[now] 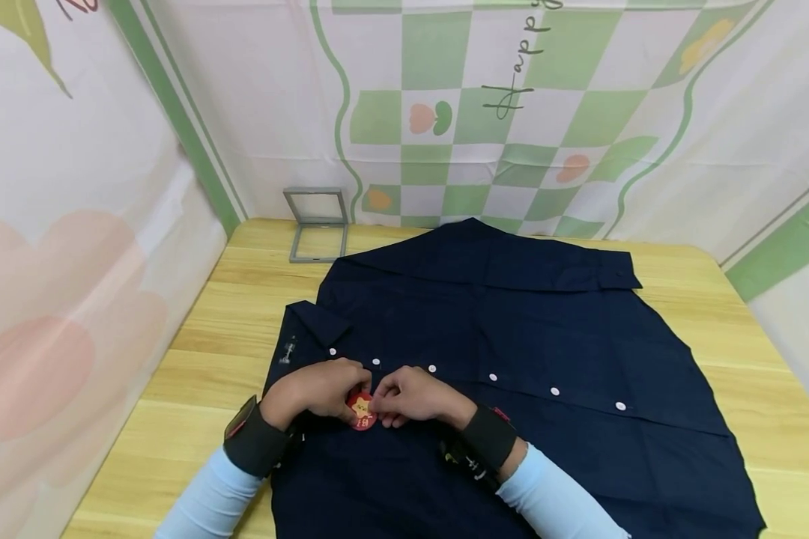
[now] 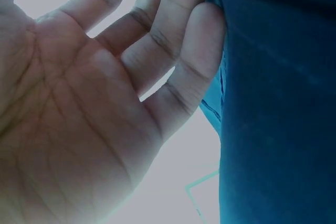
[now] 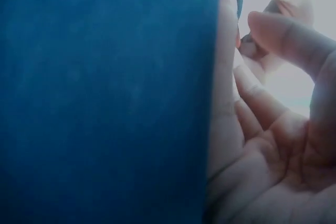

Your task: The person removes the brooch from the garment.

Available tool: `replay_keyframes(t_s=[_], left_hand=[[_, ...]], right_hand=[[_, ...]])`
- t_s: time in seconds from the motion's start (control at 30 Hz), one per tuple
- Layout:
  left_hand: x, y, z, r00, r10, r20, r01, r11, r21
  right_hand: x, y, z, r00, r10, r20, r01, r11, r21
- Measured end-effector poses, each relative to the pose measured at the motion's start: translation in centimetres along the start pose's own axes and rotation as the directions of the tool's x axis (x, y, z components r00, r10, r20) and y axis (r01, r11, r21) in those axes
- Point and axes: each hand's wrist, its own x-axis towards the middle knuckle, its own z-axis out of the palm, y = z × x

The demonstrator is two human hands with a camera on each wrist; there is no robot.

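Observation:
A dark navy shirt (image 1: 546,337) with white buttons lies spread on the table. Over its front, below the collar, is a round red badge (image 1: 362,408) with a yellow figure. My left hand (image 1: 323,385) grips the badge's left side, fingers at its top and thumb at its lower edge. From the other side, the thumb and curled fingers of my right hand (image 1: 414,395) pinch at its right edge. The left wrist view shows my left palm (image 2: 68,114) beside the navy cloth (image 2: 278,103). Cloth (image 3: 105,98) covers much of the right wrist view, next to my right fingers (image 3: 262,100).
A grey square frame, hinged and standing open (image 1: 318,224), is at the table's back left. A small clear item (image 1: 288,352) lies on the shirt near the collar (image 1: 320,322). Patterned cloth walls (image 1: 276,112) stand around the wooden table (image 1: 195,359).

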Motion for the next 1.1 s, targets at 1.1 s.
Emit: replay_keyframes(t_s=[1.1], left_hand=[[0.6,0.9,0.6,0.981,-0.191,0.037,0.189,0.98,0.057]], right_hand=[[0.5,0.3,0.0,1.0,-0.015,-0.023,0.014,1.0,-0.007]])
